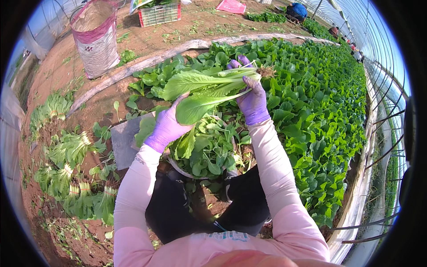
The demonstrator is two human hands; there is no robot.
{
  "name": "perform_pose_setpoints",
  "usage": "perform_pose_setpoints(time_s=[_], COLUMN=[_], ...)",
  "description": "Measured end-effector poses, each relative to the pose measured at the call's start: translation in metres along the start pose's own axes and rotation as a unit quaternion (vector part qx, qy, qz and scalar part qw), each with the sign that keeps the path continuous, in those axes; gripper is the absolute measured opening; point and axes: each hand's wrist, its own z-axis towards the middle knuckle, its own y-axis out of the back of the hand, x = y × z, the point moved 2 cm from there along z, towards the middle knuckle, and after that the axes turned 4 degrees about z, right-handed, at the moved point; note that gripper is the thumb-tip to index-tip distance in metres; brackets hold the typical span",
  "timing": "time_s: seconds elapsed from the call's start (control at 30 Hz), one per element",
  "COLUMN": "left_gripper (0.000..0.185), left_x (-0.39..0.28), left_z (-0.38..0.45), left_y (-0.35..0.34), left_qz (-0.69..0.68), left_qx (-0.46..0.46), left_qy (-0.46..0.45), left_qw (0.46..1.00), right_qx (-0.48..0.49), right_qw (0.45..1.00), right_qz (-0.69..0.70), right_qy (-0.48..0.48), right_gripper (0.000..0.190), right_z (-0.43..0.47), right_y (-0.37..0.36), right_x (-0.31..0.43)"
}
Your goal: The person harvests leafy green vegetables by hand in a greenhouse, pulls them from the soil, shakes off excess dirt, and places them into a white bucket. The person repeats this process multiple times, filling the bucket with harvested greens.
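Note:
Both of my hands wear purple gloves and hold a bunch of leafy greens [206,81] above a round basin [171,162]. My right hand [253,96] grips the pale stem end, beside the brown roots [267,71]. My left hand [171,123] is closed around the leaves at the other end; its fingertips are partly hidden by them. Loose leafy greens [208,150] fill the basin between my feet. A grey flat board [125,142] lies left of the basin, partly behind my left forearm.
Tied bundles of greens [85,197] lie on the soil at left. A large white and pink sack [96,50] stands at upper left, near a crate [160,15] of greens. Dense growing greens [310,116] cover the right. A person in blue [297,11] crouches far off.

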Motion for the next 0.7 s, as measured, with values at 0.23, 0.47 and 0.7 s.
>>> perform_pose_setpoints(time_s=[0.23, 0.47, 0.7], left_gripper=[0.085, 0.108, 0.086], left_x=[-0.026, -0.055, -0.026], left_z=[0.002, 0.011, 0.01], left_y=[0.014, -0.024, -0.01], left_qz=[-0.258, -0.043, 0.056], left_qx=[-0.029, 0.028, -0.117], left_qy=[-0.047, 0.019, -0.052], left_qw=[0.965, 0.998, 0.99], right_qx=[-0.167, -0.08, 0.043], right_qw=[0.954, 0.997, 0.992], right_qz=[-0.197, -0.021, 0.018], right_qy=[0.15, 0.008, -0.118], right_gripper=[0.054, 0.057, 0.073], right_z=[-0.003, -0.014, -0.023], right_y=[0.053, -0.004, -0.023], right_x=[0.024, -0.024, -0.029])
